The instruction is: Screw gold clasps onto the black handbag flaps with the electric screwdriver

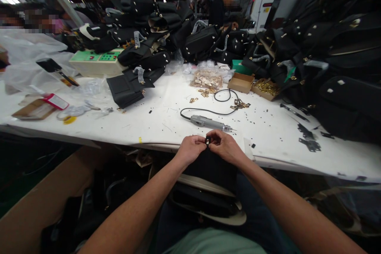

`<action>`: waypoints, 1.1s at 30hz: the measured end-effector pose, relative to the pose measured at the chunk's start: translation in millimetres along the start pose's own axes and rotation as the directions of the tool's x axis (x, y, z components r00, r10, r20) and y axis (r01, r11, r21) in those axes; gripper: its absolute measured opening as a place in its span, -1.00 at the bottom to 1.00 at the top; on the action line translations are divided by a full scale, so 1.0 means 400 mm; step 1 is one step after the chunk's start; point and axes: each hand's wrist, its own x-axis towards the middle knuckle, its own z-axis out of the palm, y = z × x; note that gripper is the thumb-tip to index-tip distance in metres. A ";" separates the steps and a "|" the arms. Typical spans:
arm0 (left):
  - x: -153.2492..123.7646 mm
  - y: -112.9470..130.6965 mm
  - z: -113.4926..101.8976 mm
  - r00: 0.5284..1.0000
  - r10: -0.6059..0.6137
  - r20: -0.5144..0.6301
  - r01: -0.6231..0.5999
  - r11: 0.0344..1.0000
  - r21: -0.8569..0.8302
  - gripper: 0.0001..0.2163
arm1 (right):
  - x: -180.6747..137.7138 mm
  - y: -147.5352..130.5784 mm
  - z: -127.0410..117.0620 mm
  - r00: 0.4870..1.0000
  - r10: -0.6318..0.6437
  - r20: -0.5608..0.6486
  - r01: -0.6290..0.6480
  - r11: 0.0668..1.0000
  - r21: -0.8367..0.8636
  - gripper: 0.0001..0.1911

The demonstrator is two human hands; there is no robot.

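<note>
A black handbag (208, 190) rests on my lap at the table's near edge. My left hand (190, 149) and my right hand (224, 147) meet at its top edge. Together their fingertips pinch a small dark metal fitting (208, 140) on the bag. Just beyond my hands a grey electric screwdriver (208, 122) lies on the white table (143, 123), its black cord looping back toward the middle.
Small boxes of gold hardware (266, 88) and a bag of brass parts (206, 79) sit mid-table. Black bags are piled at the back and right (342, 59). A green-topped machine (97, 61) stands back left. People sit at the far side. A cardboard box (44, 198) is lower left.
</note>
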 end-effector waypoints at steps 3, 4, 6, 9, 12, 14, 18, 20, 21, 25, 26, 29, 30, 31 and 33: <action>0.007 -0.005 0.002 1.000 -0.001 -0.024 0.002 1.000 0.020 -0.80 | 0.005 -0.006 0.002 1.000 0.015 -0.015 -0.015 0.999 -0.031 -0.69; 0.009 -0.006 0.001 1.000 -0.004 -0.028 0.005 1.000 0.027 -0.80 | 0.007 -0.006 0.003 0.999 0.025 -0.019 -0.026 0.999 -0.036 -0.68; 0.012 -0.005 -0.002 1.000 -0.012 -0.028 0.013 0.999 0.039 -0.81 | 0.010 -0.003 0.005 0.999 0.045 -0.019 -0.046 0.998 -0.038 -0.65; 0.014 -0.003 -0.008 1.000 -0.021 -0.015 0.022 0.998 0.054 -0.82 | 0.017 0.007 0.006 0.997 0.079 -0.010 -0.079 0.997 -0.013 -0.68; 0.016 -0.003 -0.010 1.000 -0.023 0.003 0.023 0.998 0.057 -0.81 | 0.026 0.016 0.004 0.990 0.140 0.025 -0.142 0.986 0.086 -0.69; 0.019 -0.005 -0.010 1.000 -0.024 0.009 0.023 0.998 0.054 -0.77 | 0.033 0.019 0.000 0.986 0.157 0.061 -0.164 0.975 0.151 -0.68; 0.024 -0.013 -0.006 1.000 -0.025 0.002 0.025 0.998 0.051 -0.73 | 0.044 0.019 -0.008 0.981 0.181 0.067 -0.192 0.955 0.225 -0.72; 0.026 -0.016 -0.005 1.000 -0.024 -0.004 0.024 0.998 0.064 -0.73 | 0.050 0.018 -0.010 0.976 0.207 0.068 -0.217 0.947 0.237 -0.74; 0.028 -0.017 -0.005 1.000 -0.023 -0.008 0.024 0.997 0.074 -0.73 | 0.053 0.018 -0.011 0.974 0.214 0.069 -0.225 0.946 0.234 -0.75; 0.032 -0.016 -0.006 0.999 -0.014 -0.029 0.017 0.993 0.119 -0.75 | 0.068 0.024 -0.013 0.967 0.245 0.069 -0.255 0.937 0.240 -0.78; 0.033 -0.015 -0.007 0.999 -0.012 -0.032 0.016 0.992 0.127 -0.76 | 0.071 0.027 -0.014 0.962 0.262 0.073 -0.272 0.928 0.256 -0.77; 0.034 -0.013 -0.006 1.000 -0.003 -0.024 0.006 0.990 0.144 -0.74 | 0.075 0.032 -0.020 0.948 0.302 0.105 -0.319 0.897 0.305 -0.70; 0.035 -0.012 -0.006 1.000 0.000 -0.015 0.002 0.989 0.150 -0.73 | 0.076 0.032 -0.022 0.943 0.312 0.119 -0.334 0.890 0.309 -0.71; 0.036 -0.011 -0.005 1.000 0.004 -0.003 -0.003 0.987 0.158 -0.73 | 0.076 0.032 -0.024 0.938 0.322 0.129 -0.346 0.887 0.306 -0.73; 0.038 -0.008 -0.003 1.000 0.011 0.017 -0.014 0.984 0.178 -0.75 | 0.076 0.029 -0.026 0.936 0.328 0.127 -0.351 0.895 0.276 -0.80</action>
